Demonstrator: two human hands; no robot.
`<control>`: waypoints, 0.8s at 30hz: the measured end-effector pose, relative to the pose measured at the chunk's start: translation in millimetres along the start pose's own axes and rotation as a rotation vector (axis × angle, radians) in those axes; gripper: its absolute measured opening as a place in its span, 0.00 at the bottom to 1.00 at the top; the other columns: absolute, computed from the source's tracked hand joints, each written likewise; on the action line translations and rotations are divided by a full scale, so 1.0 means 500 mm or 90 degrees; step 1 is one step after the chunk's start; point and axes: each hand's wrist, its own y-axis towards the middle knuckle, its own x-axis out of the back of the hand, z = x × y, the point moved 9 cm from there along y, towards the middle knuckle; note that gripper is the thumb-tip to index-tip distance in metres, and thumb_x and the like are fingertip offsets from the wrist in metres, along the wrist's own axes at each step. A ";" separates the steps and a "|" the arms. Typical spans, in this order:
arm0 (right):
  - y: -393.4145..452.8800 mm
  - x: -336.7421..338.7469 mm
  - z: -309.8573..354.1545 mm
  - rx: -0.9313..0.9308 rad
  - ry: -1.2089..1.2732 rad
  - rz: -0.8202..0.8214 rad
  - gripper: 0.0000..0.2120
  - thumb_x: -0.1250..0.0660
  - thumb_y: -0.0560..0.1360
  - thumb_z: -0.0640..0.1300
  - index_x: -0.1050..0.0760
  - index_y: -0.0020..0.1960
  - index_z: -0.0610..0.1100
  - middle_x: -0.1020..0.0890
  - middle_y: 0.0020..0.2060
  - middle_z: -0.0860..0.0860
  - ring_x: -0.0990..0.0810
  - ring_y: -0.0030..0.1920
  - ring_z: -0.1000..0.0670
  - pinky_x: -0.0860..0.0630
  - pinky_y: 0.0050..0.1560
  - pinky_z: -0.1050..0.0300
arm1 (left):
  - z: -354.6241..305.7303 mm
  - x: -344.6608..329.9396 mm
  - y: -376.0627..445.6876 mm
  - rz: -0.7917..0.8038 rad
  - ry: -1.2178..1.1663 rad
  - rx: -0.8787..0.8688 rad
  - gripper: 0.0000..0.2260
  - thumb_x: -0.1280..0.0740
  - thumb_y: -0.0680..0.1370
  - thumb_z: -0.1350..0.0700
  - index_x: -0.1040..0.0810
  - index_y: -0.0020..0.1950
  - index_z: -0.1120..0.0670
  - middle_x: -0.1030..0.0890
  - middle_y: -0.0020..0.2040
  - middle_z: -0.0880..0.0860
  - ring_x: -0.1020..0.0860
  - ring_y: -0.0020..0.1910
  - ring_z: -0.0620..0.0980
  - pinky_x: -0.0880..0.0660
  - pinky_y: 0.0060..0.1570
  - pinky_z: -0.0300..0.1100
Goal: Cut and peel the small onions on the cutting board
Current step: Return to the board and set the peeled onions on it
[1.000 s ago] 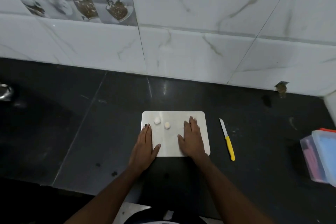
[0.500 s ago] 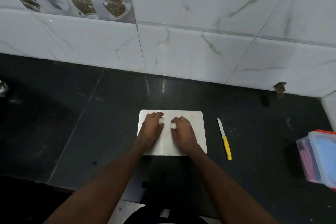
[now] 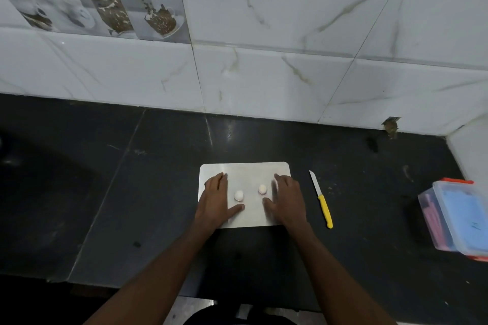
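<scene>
Our left hand (image 3: 215,202) and right hand (image 3: 287,199) lie spread, seemingly flat, on the cutting board (image 3: 245,170), flanking two onions (image 3: 239,195); knife (image 3: 321,199) alongside.

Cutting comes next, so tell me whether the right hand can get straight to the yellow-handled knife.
Probably yes. The right hand lies flat and empty on the steel cutting board; the yellow-handled knife lies just beside it on bare black counter.

Kitchen: tiled wall (image 3: 264,34), dark countertop (image 3: 132,192), knife (image 3: 320,199).
</scene>
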 end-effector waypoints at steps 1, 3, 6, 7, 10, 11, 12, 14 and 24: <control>-0.013 -0.003 -0.008 -0.010 -0.009 0.011 0.38 0.26 0.74 0.58 0.32 0.78 0.44 0.29 0.75 0.47 0.33 0.75 0.45 0.27 0.71 0.49 | 0.008 -0.002 -0.004 0.011 0.006 0.000 0.50 0.21 0.75 0.35 0.38 0.87 0.60 0.36 0.87 0.56 0.37 0.85 0.57 0.35 0.83 0.50; -0.041 -0.014 -0.011 -0.017 -0.018 0.020 0.35 0.25 0.75 0.58 0.29 0.76 0.44 0.31 0.78 0.47 0.36 0.78 0.45 0.29 0.73 0.50 | 0.016 -0.001 -0.005 0.025 0.006 -0.017 0.50 0.22 0.76 0.36 0.40 0.88 0.60 0.39 0.89 0.55 0.40 0.87 0.56 0.37 0.84 0.49; -0.066 -0.022 -0.006 -0.032 -0.008 -0.001 0.33 0.25 0.75 0.57 0.28 0.74 0.44 0.32 0.79 0.47 0.36 0.79 0.45 0.28 0.73 0.50 | 0.012 0.003 0.005 0.058 0.006 -0.040 0.49 0.23 0.78 0.36 0.41 0.89 0.58 0.44 0.90 0.52 0.44 0.89 0.55 0.36 0.84 0.50; -0.069 -0.022 -0.004 -0.035 -0.004 -0.005 0.33 0.25 0.75 0.57 0.28 0.75 0.44 0.32 0.79 0.46 0.36 0.79 0.45 0.28 0.74 0.50 | 0.013 0.002 0.007 0.065 0.015 -0.045 0.48 0.24 0.78 0.36 0.41 0.89 0.58 0.44 0.90 0.52 0.44 0.89 0.55 0.35 0.84 0.50; -0.069 -0.020 -0.002 -0.036 -0.006 0.002 0.33 0.26 0.76 0.57 0.29 0.76 0.43 0.33 0.80 0.46 0.38 0.80 0.44 0.31 0.76 0.49 | 0.012 0.003 0.003 0.056 0.052 -0.065 0.48 0.26 0.79 0.34 0.41 0.88 0.58 0.43 0.90 0.54 0.42 0.89 0.56 0.35 0.84 0.50; -0.068 -0.019 -0.001 -0.036 -0.009 0.010 0.34 0.26 0.77 0.57 0.30 0.77 0.43 0.34 0.80 0.45 0.39 0.80 0.44 0.32 0.77 0.49 | 0.012 0.002 0.003 0.049 0.063 -0.078 0.48 0.27 0.79 0.33 0.41 0.88 0.59 0.43 0.90 0.55 0.41 0.88 0.57 0.36 0.85 0.51; -0.067 -0.018 0.002 -0.034 -0.015 0.016 0.35 0.27 0.77 0.57 0.31 0.78 0.42 0.35 0.81 0.45 0.39 0.81 0.44 0.33 0.77 0.48 | 0.012 0.003 0.004 0.046 0.073 -0.091 0.48 0.28 0.79 0.32 0.41 0.88 0.59 0.42 0.90 0.56 0.41 0.88 0.57 0.38 0.86 0.52; -0.068 -0.009 0.009 -0.021 -0.027 0.004 0.36 0.27 0.77 0.56 0.32 0.79 0.42 0.36 0.81 0.44 0.39 0.80 0.42 0.33 0.77 0.47 | 0.014 0.013 0.001 0.037 0.088 -0.112 0.48 0.29 0.80 0.32 0.42 0.89 0.58 0.41 0.90 0.56 0.41 0.89 0.57 0.41 0.87 0.52; -0.143 0.030 0.050 -0.019 0.079 -0.092 0.26 0.29 0.78 0.50 0.27 0.73 0.45 0.29 0.74 0.45 0.31 0.73 0.42 0.30 0.72 0.49 | -0.090 0.059 -0.029 0.022 -0.029 -0.118 0.21 0.26 0.82 0.45 0.22 0.75 0.46 0.27 0.70 0.48 0.22 0.67 0.50 0.29 0.72 0.52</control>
